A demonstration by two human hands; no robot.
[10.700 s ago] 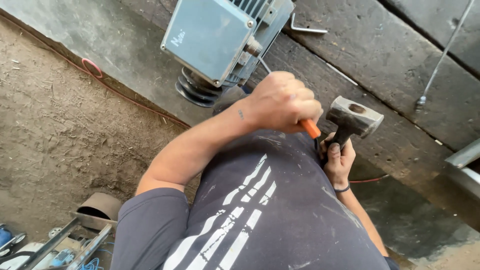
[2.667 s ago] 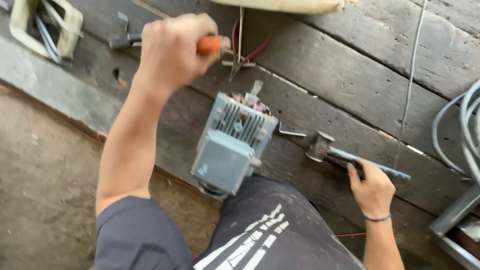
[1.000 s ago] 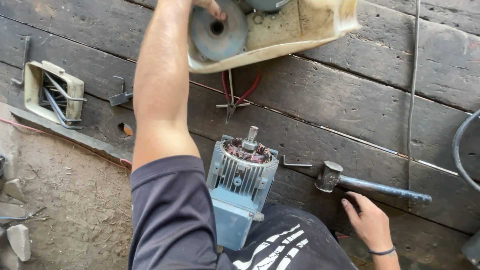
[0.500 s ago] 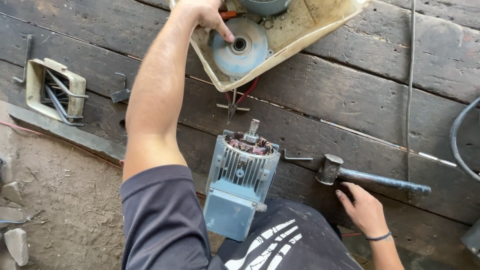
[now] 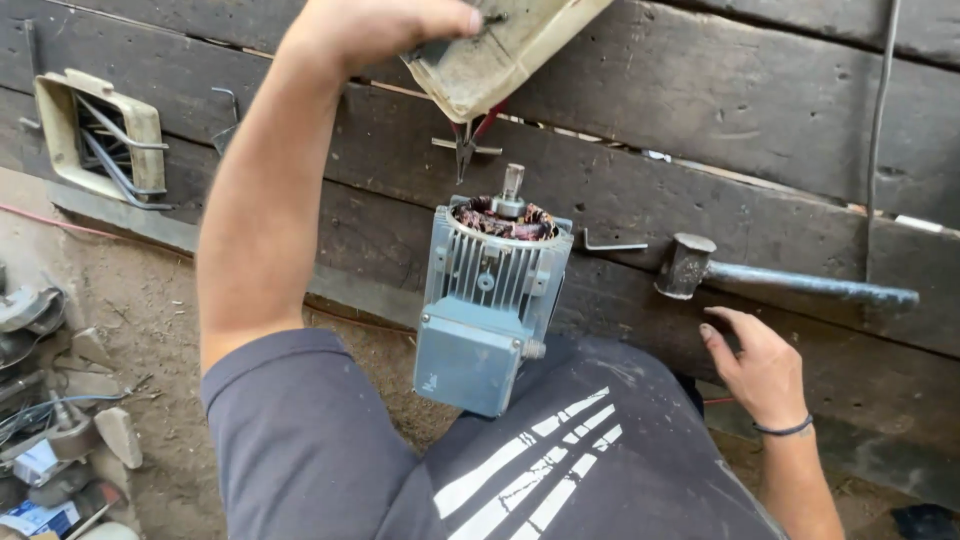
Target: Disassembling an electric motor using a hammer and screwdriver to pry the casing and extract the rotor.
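Our left hand [image 5: 385, 25] is up at the far edge of the plank platform [image 5: 760, 120], fingers curled on the rim of the cream plastic tub [image 5: 500, 55]. Our right hand [image 5: 765, 365] lies open and empty at the near edge, just short of the hammer [image 5: 780, 278], whose handle runs off to the right. Between them the grey motor [image 5: 490, 300] stands upright against our knee, shaft pointing away. Pliers [image 5: 465, 145] lie just beyond it.
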